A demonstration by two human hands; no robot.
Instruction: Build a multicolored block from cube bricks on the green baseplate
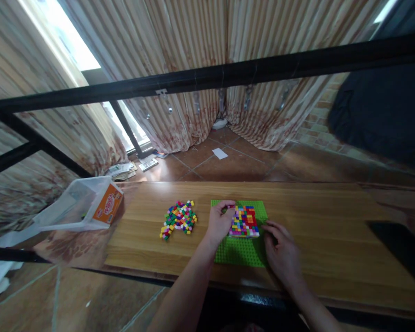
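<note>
A square block of multicoloured toy bricks (243, 222) sits on the green studded baseplate (240, 256). My left hand (219, 222) reaches over the upper left corner of that block, thumb and index finger pinched together. What lies between those fingertips is too small and covered to make out. Beside the baseplate's right edge rests my right hand (284, 252), its fingers loosely bent and apart, the fingertips by the edge. Nothing shows in it. Left of the baseplate lies a loose pile of small coloured bricks (179, 216).
All this is on a long wooden table (318, 216). A clear plastic bin (79, 203) with an orange label stands at its left end. A dark flat object (397, 244) lies at the right. Behind runs a black metal bar (207, 79) before striped curtains (179, 37).
</note>
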